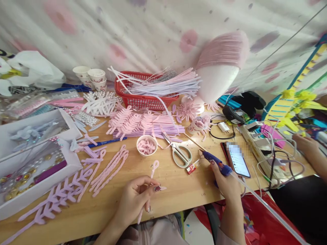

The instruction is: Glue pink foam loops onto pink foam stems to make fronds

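My left hand [139, 194] pinches a pink pipe cleaner [154, 166] with a loop at its top, and a small pale pink piece sticks out past the fingertips. In my right hand [227, 182] is a blue hot glue gun [217, 162], its nozzle pointing left and a long clear glue stick [268, 207] trailing from its rear. Between the hands lie white-handled scissors [182, 154] and a small red packet [192, 168]. A paper cup [146, 153] of short pink pieces stands beyond my left hand.
Twisted pink strands [109, 172] and purple leafy stems [58, 192] lie left, beside white boxes [75, 163] of beads. A red basket [143, 102] of pipe cleaners stands behind. On the right are a phone [238, 160], a power strip [258, 149] with cables, and another person's hand [306, 146].
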A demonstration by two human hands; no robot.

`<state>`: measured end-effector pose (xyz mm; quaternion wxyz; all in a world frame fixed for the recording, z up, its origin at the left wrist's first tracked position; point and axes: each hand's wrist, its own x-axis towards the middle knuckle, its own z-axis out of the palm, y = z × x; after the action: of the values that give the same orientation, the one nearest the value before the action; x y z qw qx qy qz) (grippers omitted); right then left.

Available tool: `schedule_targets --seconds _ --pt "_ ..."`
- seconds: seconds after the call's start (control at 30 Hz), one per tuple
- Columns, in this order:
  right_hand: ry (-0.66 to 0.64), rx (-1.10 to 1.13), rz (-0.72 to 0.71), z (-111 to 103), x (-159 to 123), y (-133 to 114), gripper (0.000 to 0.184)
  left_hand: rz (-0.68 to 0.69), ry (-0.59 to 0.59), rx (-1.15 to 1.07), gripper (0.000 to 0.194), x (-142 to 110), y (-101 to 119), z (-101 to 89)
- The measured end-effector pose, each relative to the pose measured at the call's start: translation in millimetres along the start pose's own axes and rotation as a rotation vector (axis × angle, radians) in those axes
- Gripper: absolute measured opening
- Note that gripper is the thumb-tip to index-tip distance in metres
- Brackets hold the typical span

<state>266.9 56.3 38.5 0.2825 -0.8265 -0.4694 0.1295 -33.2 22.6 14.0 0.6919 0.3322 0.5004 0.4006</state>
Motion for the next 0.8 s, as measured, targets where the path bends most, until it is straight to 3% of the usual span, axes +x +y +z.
schedule_targets --seconds 0.1,0.17,0.23,0.33,0.4,0.43,0.5,0.57,0.63,0.7,0.8 --pt "-0.013 -0.046 -0.036 -1 2 0 0.045 -0.004 0.022 -0.001 0.046 -1 -3 -0.9" --pt "0.008 -0.106 -0.032 -8 -5 12 0.046 -0.006 0.029 -0.008 0.045 0 -3 -0.3" --pt "-0.05 -0.193 0.022 -24 -19 31 0.048 -0.004 0.031 -0.014 0.044 0 -3 1.5" --pt "-0.402 -0.259 0.092 -55 -49 51 0.051 0.013 0.043 -0.02 0.043 1 -1 4.8" --pt "-0.634 -0.101 -0.04 -65 -66 44 0.044 0.025 0.04 -0.019 0.043 1 2 6.5" --pt "-0.682 -0.004 -0.128 -63 -72 32 0.039 0.024 0.031 -0.016 0.042 1 3 7.1" --pt "-0.607 0.21 -0.266 -45 -79 -1 0.03 0.027 0.013 -0.01 0.041 1 5 8.0" --pt "-0.513 0.421 -0.368 -14 -81 -35 0.023 0.034 -0.004 -0.02 0.041 0 7 8.8" --pt "-0.613 0.564 -0.436 18 -81 -60 0.02 0.046 -0.016 -0.042 0.04 1 9 9.8" --pt "-0.622 0.638 -0.441 39 -81 -70 0.013 0.057 -0.025 -0.056 0.038 2 11 11.0" --pt "-0.604 0.676 -0.412 47 -82 -67 0.013 0.065 -0.05 -0.056 0.035 3 10 12.0"
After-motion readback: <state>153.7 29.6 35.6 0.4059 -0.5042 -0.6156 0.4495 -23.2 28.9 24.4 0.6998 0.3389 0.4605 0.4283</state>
